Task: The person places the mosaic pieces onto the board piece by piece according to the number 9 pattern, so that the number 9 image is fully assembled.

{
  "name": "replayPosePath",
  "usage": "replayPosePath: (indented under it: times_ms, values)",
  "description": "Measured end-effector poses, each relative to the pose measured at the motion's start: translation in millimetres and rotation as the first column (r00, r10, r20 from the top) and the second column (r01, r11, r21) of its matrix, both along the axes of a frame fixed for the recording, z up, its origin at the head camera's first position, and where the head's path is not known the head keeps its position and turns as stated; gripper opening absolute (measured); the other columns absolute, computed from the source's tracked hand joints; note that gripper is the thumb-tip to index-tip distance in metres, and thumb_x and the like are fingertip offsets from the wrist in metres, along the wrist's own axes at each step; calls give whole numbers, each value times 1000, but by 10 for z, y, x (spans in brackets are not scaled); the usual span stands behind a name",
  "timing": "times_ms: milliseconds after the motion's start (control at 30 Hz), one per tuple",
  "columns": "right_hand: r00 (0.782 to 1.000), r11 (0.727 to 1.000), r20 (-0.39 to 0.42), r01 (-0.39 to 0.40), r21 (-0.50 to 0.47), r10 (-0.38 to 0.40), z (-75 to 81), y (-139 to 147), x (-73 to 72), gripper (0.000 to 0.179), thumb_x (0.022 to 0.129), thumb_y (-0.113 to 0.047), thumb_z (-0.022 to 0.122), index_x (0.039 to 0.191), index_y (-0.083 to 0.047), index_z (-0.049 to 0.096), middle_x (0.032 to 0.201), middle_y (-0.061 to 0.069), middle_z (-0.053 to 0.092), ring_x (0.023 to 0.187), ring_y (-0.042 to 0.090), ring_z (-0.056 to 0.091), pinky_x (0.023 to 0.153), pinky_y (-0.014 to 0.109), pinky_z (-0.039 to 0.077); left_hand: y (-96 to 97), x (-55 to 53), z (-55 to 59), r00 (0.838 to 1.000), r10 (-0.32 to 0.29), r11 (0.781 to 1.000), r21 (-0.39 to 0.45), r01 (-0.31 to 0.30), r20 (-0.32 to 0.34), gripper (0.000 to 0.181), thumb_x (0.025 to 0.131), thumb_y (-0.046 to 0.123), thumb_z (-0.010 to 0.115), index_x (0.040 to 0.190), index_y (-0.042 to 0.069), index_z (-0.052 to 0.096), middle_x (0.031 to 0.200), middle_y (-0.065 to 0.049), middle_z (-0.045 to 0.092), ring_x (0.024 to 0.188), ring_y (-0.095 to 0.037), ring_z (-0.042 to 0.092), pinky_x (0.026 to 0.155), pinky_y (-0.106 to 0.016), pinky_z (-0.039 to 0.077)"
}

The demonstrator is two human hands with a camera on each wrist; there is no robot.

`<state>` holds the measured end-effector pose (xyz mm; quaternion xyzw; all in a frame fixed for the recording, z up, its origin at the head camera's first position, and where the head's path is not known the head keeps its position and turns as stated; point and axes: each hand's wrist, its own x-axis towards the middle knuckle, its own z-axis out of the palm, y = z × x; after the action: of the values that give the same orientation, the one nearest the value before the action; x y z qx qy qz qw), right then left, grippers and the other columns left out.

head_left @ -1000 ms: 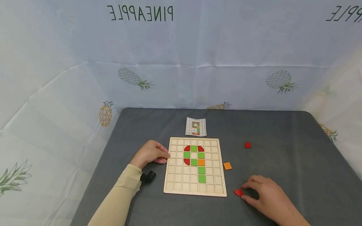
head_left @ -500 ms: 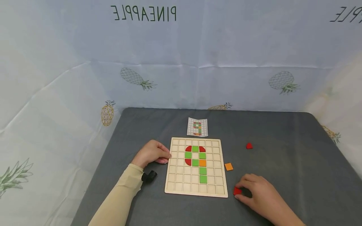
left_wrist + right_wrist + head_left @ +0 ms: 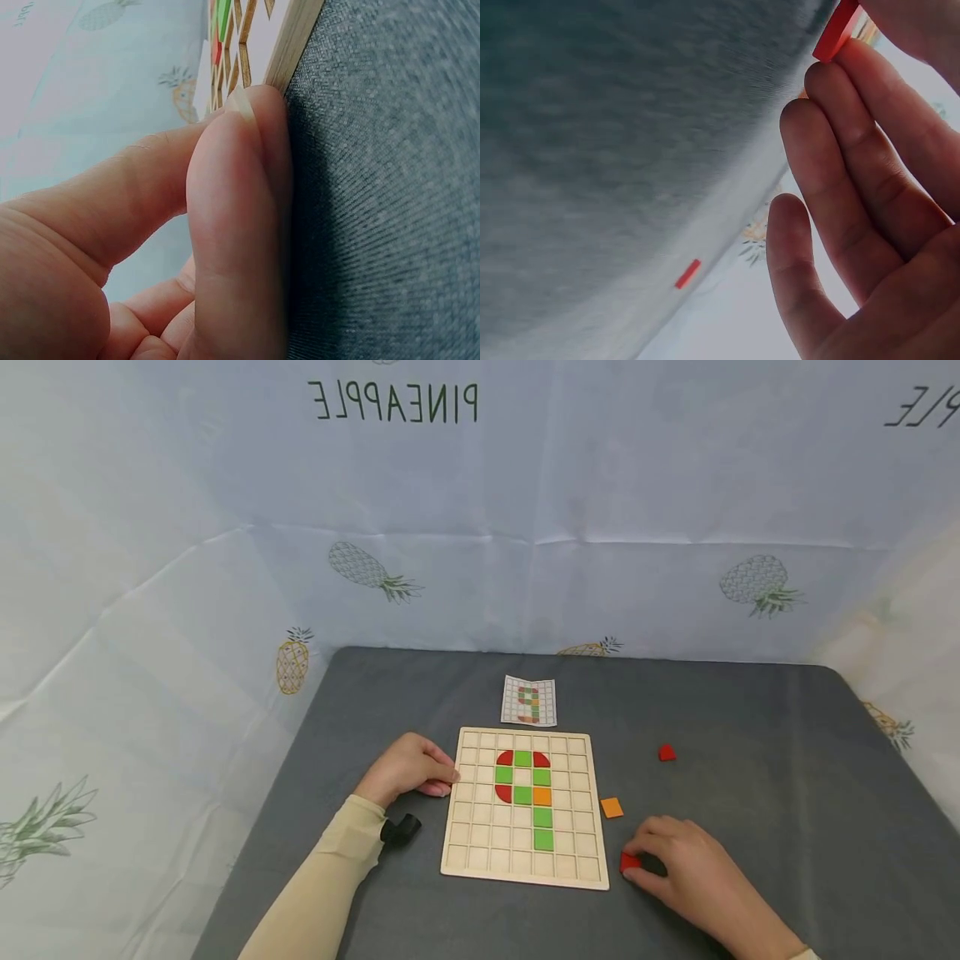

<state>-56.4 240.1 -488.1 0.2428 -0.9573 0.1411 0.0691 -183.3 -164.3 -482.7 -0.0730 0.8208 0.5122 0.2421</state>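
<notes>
A wooden grid board [image 3: 480,835] lies on the table, with several green, red and orange tiles set into its cells in a 9-like shape. My left hand [image 3: 411,768] is at its left edge; in the left wrist view the thumb [image 3: 232,180] and a fingertip come together on the board's rim [image 3: 292,45]. Right of the board's lower corner, my right hand [image 3: 678,868] pinches a red tile [image 3: 629,862] between thumb and finger, low over the table. The right wrist view shows this red tile [image 3: 836,30] at the fingertips, partly cut off by the frame.
Behind the board lies a pattern card [image 3: 528,702] printed with a similar shape. An orange square tile [image 3: 612,807] sits just right of the board, and another red tile [image 3: 667,752] lies farther back. A pineapple-print curtain [image 3: 600,485] surrounds the dark table [image 3: 735,718].
My right hand has shifted slightly left, and the red tile has turned between its fingers. The left hand stays at the board's edge. The head view has shifted slightly.
</notes>
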Motion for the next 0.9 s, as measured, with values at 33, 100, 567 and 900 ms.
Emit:
replayPosePath:
  times_ms: [33, 100, 567, 900]
  values:
    - [1000, 1000, 8, -2, 12, 2, 14, -16, -13, 28, 72, -33, 101, 87, -37, 78, 88, -28, 61, 81, -6, 56, 73, 31, 58, 1, 3, -6, 1000, -1, 1000, 4, 1, -2, 17, 86, 10, 90, 96, 2, 79, 83, -11, 79, 63, -10, 74, 64, -28, 67]
    - [1000, 1000, 14, -10, 25, 10, 43, -58, -39, 27, 74, -35, 101, 88, -36, 78, 89, -28, 61, 81, -6, 56, 75, 32, 59, 6, 7, -17, 1000, -3, 1000, 11, 3, -3, 17, 86, 10, 90, 97, 2, 79, 84, -11, 79, 63, -10, 75, 64, -29, 67]
    - [988, 987, -6, -157, -34, 157, 182, -597, -207, 20, 79, -28, 97, 89, -31, 80, 89, -21, 64, 82, -2, 56, 81, 33, 57, 45, -5, 3, 1000, -8, 1000, -9, 8, -5, 16, 87, 12, 91, 95, 3, 79, 84, -10, 80, 63, -10, 74, 65, -28, 67]
    - [971, 967, -11, -239, -89, 239, 155, -848, -233, 17, 79, -17, 94, 85, -28, 81, 82, -20, 61, 76, -6, 49, 77, 30, 53, 6, 12, 20, 1000, 8, 1000, -29, -8, 0, 15, 88, 12, 90, 94, 4, 79, 84, -10, 80, 64, -10, 74, 65, -27, 66]
